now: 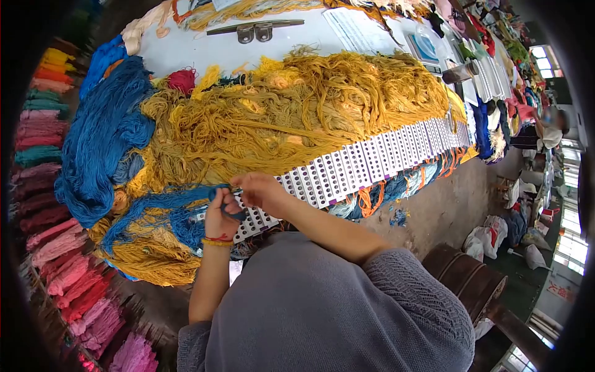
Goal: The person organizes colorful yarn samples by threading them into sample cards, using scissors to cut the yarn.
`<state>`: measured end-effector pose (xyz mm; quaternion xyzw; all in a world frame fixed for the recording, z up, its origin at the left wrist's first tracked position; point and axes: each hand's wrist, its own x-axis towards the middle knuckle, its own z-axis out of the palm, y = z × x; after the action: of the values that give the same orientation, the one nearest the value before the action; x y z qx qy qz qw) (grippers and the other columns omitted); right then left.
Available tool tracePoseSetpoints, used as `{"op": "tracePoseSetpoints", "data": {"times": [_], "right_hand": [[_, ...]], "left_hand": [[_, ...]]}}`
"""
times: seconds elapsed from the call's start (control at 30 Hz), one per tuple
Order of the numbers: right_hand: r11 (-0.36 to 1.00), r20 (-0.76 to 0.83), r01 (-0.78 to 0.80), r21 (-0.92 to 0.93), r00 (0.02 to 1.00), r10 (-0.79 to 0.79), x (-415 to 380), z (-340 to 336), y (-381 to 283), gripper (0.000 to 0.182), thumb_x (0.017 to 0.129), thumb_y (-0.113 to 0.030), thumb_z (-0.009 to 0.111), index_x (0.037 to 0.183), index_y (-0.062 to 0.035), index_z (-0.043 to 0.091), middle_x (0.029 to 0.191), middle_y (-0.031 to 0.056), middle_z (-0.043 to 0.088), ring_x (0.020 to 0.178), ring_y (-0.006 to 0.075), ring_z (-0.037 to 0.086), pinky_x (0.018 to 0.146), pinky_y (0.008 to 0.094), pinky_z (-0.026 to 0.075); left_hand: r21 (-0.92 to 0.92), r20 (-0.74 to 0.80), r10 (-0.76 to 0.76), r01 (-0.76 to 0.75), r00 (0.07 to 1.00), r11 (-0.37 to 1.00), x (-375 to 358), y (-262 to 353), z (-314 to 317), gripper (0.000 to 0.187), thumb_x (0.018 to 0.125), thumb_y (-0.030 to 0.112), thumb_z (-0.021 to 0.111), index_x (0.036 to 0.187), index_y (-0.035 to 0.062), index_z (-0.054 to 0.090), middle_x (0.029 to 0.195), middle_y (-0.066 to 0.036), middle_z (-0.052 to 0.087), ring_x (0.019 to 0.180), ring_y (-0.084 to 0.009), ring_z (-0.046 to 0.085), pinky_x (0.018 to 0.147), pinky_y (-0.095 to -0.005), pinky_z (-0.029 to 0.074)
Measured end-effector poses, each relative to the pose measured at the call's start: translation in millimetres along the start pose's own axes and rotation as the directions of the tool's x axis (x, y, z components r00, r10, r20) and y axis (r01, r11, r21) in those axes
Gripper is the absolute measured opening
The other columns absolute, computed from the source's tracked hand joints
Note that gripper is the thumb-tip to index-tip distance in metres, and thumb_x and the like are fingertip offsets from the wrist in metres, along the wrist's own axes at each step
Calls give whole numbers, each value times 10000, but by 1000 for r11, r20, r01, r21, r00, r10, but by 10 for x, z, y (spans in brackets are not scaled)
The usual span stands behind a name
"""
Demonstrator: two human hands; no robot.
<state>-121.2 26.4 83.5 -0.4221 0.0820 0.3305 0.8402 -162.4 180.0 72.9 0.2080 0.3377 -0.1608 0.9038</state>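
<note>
My left hand (pixel 223 214) is closed around a strand bundle of blue yarn (pixel 180 198), whose loose length trails off to the left over the table. A dark blue end of it hangs below the fingers. Close beside it, my right hand (pixel 257 188) has its fingers drawn together in a pinch; it is slightly blurred, and what sits between the fingertips is too small to make out. Just under both hands runs a row of white cards with dark round holes (pixel 322 180). A big heap of mustard-yellow yarn (pixel 297 105) lies beyond them.
A large blue yarn skein (pixel 108 136) lies at the left. Toward the back are a metal clip (pixel 255 30), a printed sheet (pixel 356 30) and a scale (pixel 424 49). Colored skeins (pixel 62 260) line the far left. A rusty barrel (pixel 462 276) stands right; another person (pixel 548 133) is farther off.
</note>
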Motion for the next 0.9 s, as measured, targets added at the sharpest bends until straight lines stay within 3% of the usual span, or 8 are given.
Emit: {"op": "tracePoseSetpoints", "data": {"times": [0.13, 0.27, 0.3, 0.4, 0.47, 0.53, 0.7, 0.9], "right_hand": [[835, 217, -284, 472, 955, 202, 42, -159, -206, 121, 808, -206, 542, 766, -95, 514, 750, 23, 524, 610, 128, 484, 541, 273, 427], [983, -166, -171, 68, 969, 180, -145, -1000, -603, 128, 783, -177, 593, 809, -76, 519, 685, 19, 523, 587, 119, 491, 527, 248, 403], [960, -303, -134, -247, 951, 55, -271, -1352, -841, 137, 780, -175, 593, 809, -66, 516, 703, 40, 523, 606, 122, 494, 523, 241, 411], [801, -753, 71, -594, 302, -585, -797, -3597, -1511, 180, 789, -132, 434, 636, -44, 466, 574, 33, 419, 513, 127, 378, 484, 261, 350], [533, -678, 504, -680, -155, -718, -1140, -2559, -2134, 204, 823, -74, 431, 620, -82, 455, 536, 8, 453, 493, 93, 399, 478, 236, 328], [452, -525, 399, -798, -91, -846, -939, -2497, -1991, 185, 853, -149, 495, 693, -64, 533, 600, 38, 539, 523, 97, 470, 492, 250, 390], [695, -329, 285, -660, 722, -609, -29, -1505, -473, 175, 814, -43, 509, 983, 1, 490, 726, 78, 624, 647, 151, 591, 582, 252, 474], [616, -239, -6, -788, 924, -298, 91, -935, 272, 127, 825, -88, 539, 899, 12, 564, 732, 74, 638, 633, 117, 600, 570, 256, 479]], "left_hand": [[-40, 79, 58, -55, 995, 998, 31, 506, -512, 201, 891, 240, 478, 752, 99, 514, 542, 56, 312, 418, -48, 259, 366, -195, 225], [390, -451, 631, -497, 631, 775, -389, 1626, -1458, 149, 852, 243, 521, 860, 96, 544, 528, 55, 329, 417, -74, 305, 371, -217, 265], [429, -230, 640, -514, 733, 743, -604, 2226, -2294, 226, 851, 263, 511, 992, 88, 532, 560, 37, 390, 439, -93, 359, 411, -232, 335], [472, -533, 753, -603, 386, 643, -1214, 2646, -1770, 157, 879, 226, 463, 935, 115, 560, 479, 89, 270, 390, -27, 233, 349, -207, 187], [554, -328, 745, -520, 581, 650, -1195, 2730, -1772, 164, 881, 238, 472, 913, 117, 578, 473, 99, 245, 384, -12, 206, 350, -212, 173], [672, -204, 728, -447, 655, 591, -795, 1954, -1083, 168, 881, 234, 479, 924, 114, 589, 490, 95, 246, 397, -21, 210, 361, -212, 153], [696, -137, 219, -63, 966, 715, 69, 258, -295, 195, 836, 224, 564, 763, 57, 634, 521, 49, 419, 405, -50, 349, 371, -207, 250], [853, 33, 143, -103, 989, 512, 479, -399, -313, 246, 876, 198, 509, 911, -35, 580, 754, -73, 609, 565, -117, 549, 536, -233, 436]]}}
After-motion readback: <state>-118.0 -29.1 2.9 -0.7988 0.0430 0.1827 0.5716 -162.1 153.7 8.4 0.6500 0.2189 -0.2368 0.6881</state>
